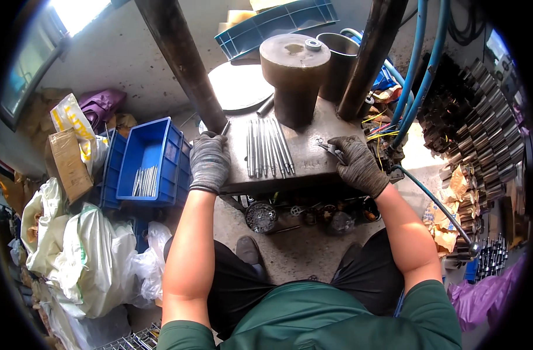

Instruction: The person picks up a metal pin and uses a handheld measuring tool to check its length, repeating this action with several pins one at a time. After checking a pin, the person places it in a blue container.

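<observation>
Head view, metal rods [269,149]: laid side by side at twelve o'clock, probably keeping each reachable.
Left hand [210,160], rods' nine o'clock: apparently grasping slim bar [225,128].
Right hand [358,163], three: gripping pliers [335,151], leaving tips exposed.

Right gloved grip [357,164] on a metal tool [333,150], left gloved grip [210,161] beside slim rods [267,149] on a bench [312,165].
</observation>
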A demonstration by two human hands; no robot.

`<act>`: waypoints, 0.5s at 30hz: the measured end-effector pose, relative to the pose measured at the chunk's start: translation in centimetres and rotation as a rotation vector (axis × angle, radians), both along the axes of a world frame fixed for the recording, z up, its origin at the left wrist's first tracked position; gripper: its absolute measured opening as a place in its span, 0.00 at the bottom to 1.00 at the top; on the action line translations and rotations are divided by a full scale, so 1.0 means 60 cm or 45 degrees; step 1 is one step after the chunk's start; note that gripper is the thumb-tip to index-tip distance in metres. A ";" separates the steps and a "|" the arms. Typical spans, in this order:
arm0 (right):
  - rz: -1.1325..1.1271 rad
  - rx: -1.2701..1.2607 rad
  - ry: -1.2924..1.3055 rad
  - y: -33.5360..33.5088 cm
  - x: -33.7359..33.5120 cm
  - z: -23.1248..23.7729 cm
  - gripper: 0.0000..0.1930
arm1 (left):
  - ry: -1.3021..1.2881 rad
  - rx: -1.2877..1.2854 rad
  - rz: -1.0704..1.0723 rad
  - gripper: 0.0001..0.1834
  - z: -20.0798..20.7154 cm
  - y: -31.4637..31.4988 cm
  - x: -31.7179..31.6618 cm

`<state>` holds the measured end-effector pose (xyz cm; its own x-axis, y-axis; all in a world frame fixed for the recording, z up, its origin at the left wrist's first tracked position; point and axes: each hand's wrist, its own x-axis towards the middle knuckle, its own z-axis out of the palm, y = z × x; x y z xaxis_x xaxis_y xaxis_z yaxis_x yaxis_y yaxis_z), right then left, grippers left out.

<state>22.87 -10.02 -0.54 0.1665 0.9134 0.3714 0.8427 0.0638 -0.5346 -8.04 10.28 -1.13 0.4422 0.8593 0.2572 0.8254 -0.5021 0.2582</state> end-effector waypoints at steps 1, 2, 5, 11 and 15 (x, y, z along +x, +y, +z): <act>0.044 0.004 -0.142 0.008 0.005 -0.009 0.19 | -0.086 0.070 -0.014 0.13 0.001 -0.004 0.003; 0.088 0.008 -0.285 0.012 0.007 -0.012 0.20 | -0.173 0.139 -0.027 0.14 0.002 -0.007 0.007; 0.083 -0.034 -0.274 0.031 -0.017 -0.004 0.19 | -0.388 -0.172 -0.062 0.17 -0.017 -0.008 0.014; -0.089 0.010 -0.279 0.043 -0.011 -0.018 0.11 | -0.226 -0.545 -0.067 0.31 0.014 -0.033 0.048; -0.219 0.035 -0.380 0.053 0.023 -0.038 0.09 | -0.365 -0.662 -0.047 0.28 0.017 -0.027 0.046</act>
